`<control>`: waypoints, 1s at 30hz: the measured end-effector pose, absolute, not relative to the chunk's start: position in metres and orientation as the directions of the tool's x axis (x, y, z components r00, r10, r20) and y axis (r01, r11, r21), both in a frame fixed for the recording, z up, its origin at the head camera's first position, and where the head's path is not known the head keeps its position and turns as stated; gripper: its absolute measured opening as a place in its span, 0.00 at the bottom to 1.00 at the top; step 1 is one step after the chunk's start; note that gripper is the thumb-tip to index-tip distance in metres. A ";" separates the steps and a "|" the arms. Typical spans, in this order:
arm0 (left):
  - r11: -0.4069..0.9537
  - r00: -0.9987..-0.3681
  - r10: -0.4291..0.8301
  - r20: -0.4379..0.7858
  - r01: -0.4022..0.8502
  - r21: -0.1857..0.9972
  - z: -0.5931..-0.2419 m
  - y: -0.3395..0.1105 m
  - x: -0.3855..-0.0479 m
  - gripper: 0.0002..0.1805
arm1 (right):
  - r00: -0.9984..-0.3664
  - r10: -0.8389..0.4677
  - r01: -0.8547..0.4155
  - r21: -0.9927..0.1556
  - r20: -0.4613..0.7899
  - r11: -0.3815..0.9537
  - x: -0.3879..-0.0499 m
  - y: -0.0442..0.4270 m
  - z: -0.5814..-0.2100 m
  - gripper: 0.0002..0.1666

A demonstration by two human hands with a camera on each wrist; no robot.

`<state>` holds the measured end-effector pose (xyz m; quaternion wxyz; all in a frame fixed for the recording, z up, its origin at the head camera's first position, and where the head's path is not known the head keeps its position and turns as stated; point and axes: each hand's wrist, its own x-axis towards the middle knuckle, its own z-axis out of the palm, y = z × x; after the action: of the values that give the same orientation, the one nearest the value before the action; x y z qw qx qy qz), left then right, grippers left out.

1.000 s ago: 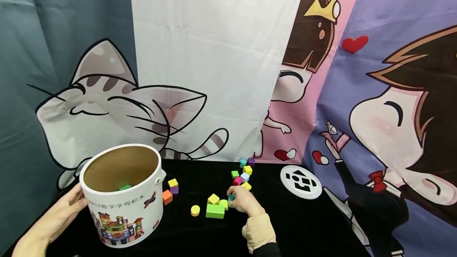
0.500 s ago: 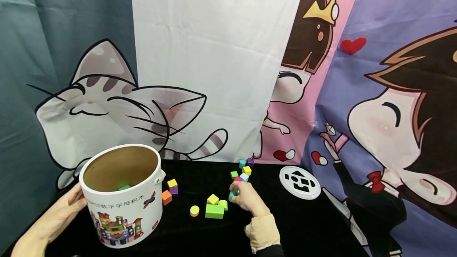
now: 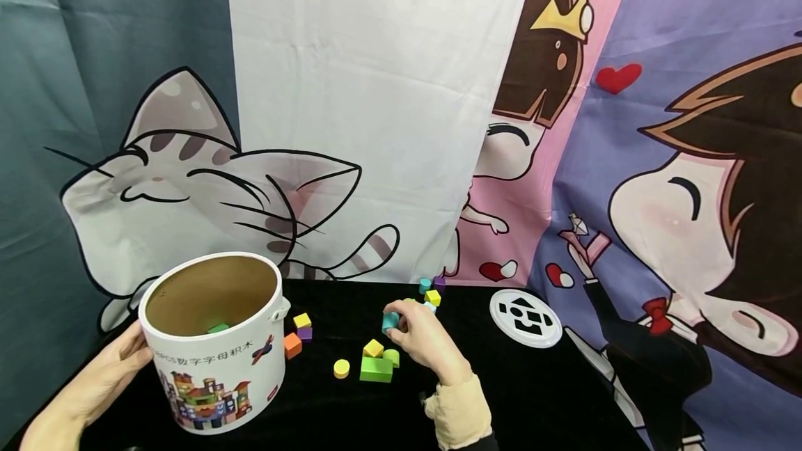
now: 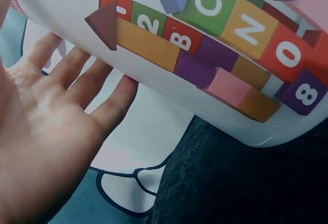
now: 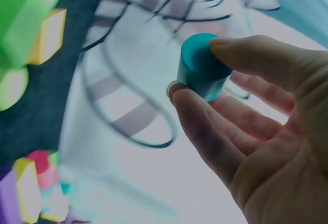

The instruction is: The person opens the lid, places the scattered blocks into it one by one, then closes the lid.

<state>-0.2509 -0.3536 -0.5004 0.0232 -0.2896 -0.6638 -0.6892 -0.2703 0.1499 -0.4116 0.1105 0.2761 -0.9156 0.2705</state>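
My right hand [image 3: 432, 345] pinches a teal cylinder block [image 3: 390, 322] between thumb and fingertips, raised above the black table. In the right wrist view, the teal cylinder [image 5: 197, 62] shows its round end beside the thumb. My left hand [image 3: 103, 376] rests with fairly straight fingers against the side of a white bucket [image 3: 232, 374] printed with toy blocks. A green block [image 3: 218, 328] lies inside the bucket. Just left of my right hand are a green rectangular block [image 3: 376, 369], a yellow block [image 3: 373, 349] and a light green round block [image 3: 391, 357].
Beside the bucket sit an orange block [image 3: 292, 346], a purple block [image 3: 304, 334] and a yellow block [image 3: 302, 321]. A yellow disc [image 3: 341, 369] lies farther right. Several small blocks stand behind my right hand. A white lid with shaped holes [image 3: 526, 299] lies at the back right.
My right hand has lifted the teal cylinder off the table near the back blocks and moved it slightly left. The left hand and the bucket have stayed in place.
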 end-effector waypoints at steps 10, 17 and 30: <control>-0.116 -0.838 0.344 0.424 0.410 0.904 -0.497 -0.353 -0.250 0.37 | -0.659 -0.555 -0.748 -0.372 0.507 0.550 -0.236 0.111 -0.370 0.11; -0.093 -0.843 0.344 0.413 0.407 0.909 -0.497 -0.355 -0.247 0.37 | -0.472 -0.668 -0.875 -0.212 0.575 0.435 -0.228 0.070 -0.339 0.14; -0.082 -0.852 0.342 0.396 0.392 0.916 -0.496 -0.351 -0.247 0.37 | -0.430 -0.744 -0.897 -0.143 0.511 0.419 -0.254 -0.036 -0.302 0.13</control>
<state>-0.2466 -0.3513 -0.4964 0.0185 -0.2711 -0.6773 -0.6837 -0.2539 -0.0364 -0.3015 0.1885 0.4997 -0.8210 0.2019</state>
